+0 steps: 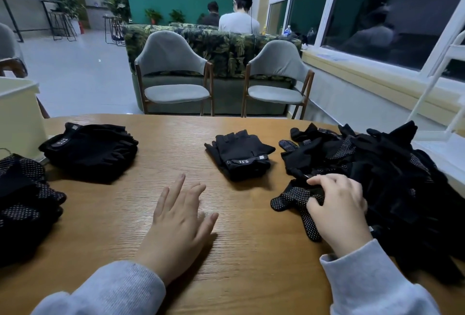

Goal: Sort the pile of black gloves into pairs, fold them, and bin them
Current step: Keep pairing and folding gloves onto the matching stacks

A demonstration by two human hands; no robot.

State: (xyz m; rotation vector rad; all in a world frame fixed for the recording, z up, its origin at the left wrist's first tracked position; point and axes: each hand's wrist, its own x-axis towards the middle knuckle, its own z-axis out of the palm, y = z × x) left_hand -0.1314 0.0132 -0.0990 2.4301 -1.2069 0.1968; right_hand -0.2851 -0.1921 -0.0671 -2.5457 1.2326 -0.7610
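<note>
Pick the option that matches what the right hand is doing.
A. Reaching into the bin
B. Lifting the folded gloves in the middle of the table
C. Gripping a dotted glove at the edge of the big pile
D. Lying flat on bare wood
C: the right hand curls its fingers round a dotted glove at the near edge of the pile, while the left hand lies open on the table.

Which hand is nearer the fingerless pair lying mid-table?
Roughly even, perhaps the right hand, beside it gripping a dotted glove. The left hand hovers in front of the fingerless pair.
</note>
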